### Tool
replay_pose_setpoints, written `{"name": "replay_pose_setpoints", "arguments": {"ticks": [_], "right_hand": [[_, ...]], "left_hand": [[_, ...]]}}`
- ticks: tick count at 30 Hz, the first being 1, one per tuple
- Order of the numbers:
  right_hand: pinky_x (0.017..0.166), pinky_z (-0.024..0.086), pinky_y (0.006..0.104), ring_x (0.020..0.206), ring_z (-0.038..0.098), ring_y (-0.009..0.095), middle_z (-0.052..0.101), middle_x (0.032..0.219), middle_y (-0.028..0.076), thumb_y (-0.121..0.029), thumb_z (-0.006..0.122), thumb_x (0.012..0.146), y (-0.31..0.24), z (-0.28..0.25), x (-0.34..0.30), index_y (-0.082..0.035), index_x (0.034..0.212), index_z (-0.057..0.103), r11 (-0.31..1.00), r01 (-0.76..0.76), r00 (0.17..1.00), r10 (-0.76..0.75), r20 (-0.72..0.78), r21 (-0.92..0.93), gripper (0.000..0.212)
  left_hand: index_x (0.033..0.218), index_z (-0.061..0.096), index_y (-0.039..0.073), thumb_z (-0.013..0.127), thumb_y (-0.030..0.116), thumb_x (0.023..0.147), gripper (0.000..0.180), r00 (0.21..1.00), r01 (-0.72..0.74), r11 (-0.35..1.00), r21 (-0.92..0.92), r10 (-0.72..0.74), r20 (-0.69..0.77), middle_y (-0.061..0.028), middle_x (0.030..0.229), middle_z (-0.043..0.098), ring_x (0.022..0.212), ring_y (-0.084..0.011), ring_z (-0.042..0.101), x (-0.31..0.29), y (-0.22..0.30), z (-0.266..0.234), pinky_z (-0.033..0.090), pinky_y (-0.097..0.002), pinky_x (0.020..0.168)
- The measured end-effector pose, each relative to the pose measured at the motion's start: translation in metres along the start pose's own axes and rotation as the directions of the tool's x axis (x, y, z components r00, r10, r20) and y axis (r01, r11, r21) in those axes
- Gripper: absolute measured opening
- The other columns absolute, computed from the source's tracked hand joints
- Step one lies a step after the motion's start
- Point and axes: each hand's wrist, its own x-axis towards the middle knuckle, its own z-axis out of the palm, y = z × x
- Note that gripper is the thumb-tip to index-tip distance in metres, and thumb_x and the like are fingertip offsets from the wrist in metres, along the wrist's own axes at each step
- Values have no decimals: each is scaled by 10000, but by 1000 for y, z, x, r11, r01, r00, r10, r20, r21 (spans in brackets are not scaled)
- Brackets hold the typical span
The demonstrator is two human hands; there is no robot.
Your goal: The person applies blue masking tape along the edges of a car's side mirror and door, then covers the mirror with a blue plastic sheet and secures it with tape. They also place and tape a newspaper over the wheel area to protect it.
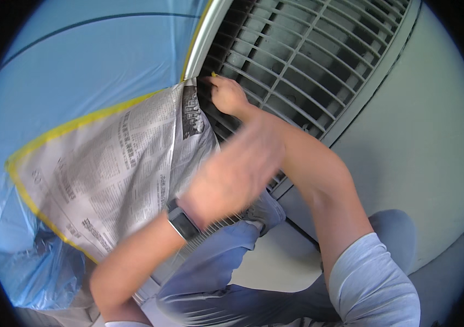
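Note:
A sheet of newspaper point(117, 169) is edged with yellow masking tape point(79, 124) on its upper, left and lower-left sides. It lies against blue plastic film point(106, 60). At its top right corner, beside a white frame edge point(202, 46), my right hand point(229, 97) is closed, with a small yellow bit of tape showing at its fingertips. My left hand point(234, 171), a dark watch point(183, 219) on its wrist, passes in front of the newspaper's right side and my right forearm. Motion smears its fingers, so their shape is unclear.
A metal bar grille point(297, 52) runs down behind my hands, bordered by a pale grey-green surface point(423, 125). Loose, crumpled blue film point(41, 267) bunches at lower left. My bent leg point(205, 261) and grey shoe point(267, 212) are below the newspaper.

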Motion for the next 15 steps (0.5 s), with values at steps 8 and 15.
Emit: {"name": "replay_pose_setpoints", "arguments": {"ticks": [8,15], "right_hand": [[937,549,495,1049,699,382,739,1109,181,-126,558,941,-61,-127,-58,-162,1163,759,666,535,649,68,757,-519,302],[899,552,465,1019,701,366,744,1057,154,-34,602,866,-147,-231,-112,-106,1035,759,626,602,513,173,841,-496,242]], "left_hand": [[1205,709,43,662,64,821,387,815,552,588,-591,-532,232,-175,1118,731,1054,-356,698,-111,64,67,551,-460,946],[1387,588,18,533,98,983,416,556,306,28,-952,-817,155,-186,1220,722,1062,-291,730,-31,30,132,568,-376,943]]}}
